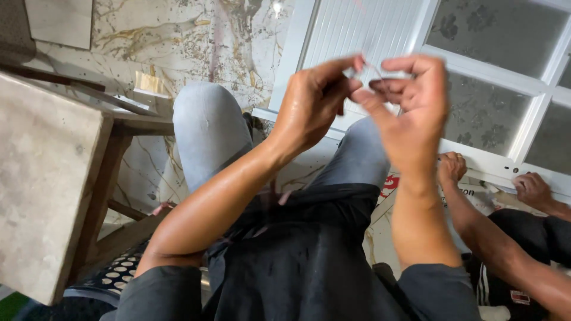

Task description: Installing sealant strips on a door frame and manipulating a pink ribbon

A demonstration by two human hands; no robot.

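Thin pale thing (376, 70) pinched between your left hand (315, 101) and right hand (410, 113), too small and blurred to name, your fingertips motion-blurred, co-worker's arms (505, 238) cut off at right edge, white door frame (511, 119) cropped at top

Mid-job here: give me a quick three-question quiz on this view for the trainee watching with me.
1. True or false: the left hand and right hand are raised together, pinching a small thin item.
2. What lies on the floor ahead? A) white framed door panel B) red bucket
3. Whose hands press on the panel's edge at right?

Key: 1 true; 2 A; 3 another person's hands.
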